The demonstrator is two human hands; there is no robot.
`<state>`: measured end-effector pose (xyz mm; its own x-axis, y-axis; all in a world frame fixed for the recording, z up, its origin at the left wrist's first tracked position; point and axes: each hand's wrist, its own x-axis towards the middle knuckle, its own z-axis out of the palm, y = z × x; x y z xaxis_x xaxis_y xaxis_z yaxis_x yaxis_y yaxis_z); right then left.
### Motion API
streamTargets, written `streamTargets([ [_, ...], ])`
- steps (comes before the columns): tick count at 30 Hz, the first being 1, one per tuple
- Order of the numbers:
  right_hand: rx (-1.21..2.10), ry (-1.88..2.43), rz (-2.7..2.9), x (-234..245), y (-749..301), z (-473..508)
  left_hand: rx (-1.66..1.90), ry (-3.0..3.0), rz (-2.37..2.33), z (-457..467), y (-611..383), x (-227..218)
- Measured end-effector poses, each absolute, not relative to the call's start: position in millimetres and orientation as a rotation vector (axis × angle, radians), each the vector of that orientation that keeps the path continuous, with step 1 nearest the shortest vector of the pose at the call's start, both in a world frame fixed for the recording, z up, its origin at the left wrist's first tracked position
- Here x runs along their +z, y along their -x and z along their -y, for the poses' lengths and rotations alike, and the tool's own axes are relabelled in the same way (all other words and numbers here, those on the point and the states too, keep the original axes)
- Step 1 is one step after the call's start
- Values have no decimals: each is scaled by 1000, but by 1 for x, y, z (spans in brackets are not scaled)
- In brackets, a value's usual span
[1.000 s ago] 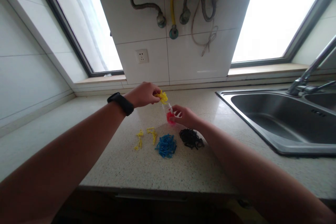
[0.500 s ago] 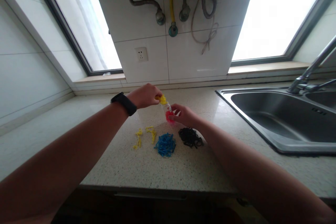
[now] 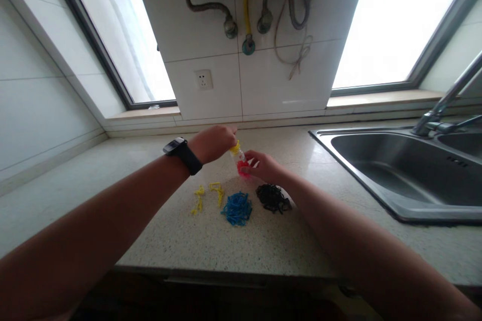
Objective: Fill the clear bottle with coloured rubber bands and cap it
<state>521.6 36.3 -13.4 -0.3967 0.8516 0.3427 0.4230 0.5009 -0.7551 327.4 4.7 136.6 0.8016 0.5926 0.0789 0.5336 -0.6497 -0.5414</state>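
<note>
My right hand (image 3: 262,165) is closed around a small clear bottle (image 3: 239,155), tilted with its mouth toward the upper left. Red rubber bands (image 3: 242,167) fill its lower part. At the mouth, my left hand (image 3: 217,141), wearing a black watch on the wrist, pinches yellow rubber bands (image 3: 235,149); its fingertips are partly hidden behind the hand. Closer to me on the counter lie a blue heap of rubber bands (image 3: 237,208), a black heap (image 3: 273,197) beside my right wrist, and a few loose yellow bands (image 3: 217,192).
The speckled stone counter (image 3: 181,246) ends at a front edge near me. A steel sink (image 3: 380,180) with a faucet (image 3: 433,115) is set into it at right. Behind stands a tiled wall with an outlet (image 3: 204,79), hoses (image 3: 246,10) and windows on both sides.
My left hand has tipped over and moved slightly right, its fingers now down at the bottle's mouth with the yellow bands. My right hand and the bottle stay nearly in place.
</note>
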Motion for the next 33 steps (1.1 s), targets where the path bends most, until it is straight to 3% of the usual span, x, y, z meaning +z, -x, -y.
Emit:
streamTargets([
  [14,749,1056,1994,-16,-523,-37,65,2766,700,-23,-325,144],
  [33,785,1067,1982,-17,-522,-39,-31,2988,900,-52,-320,143],
])
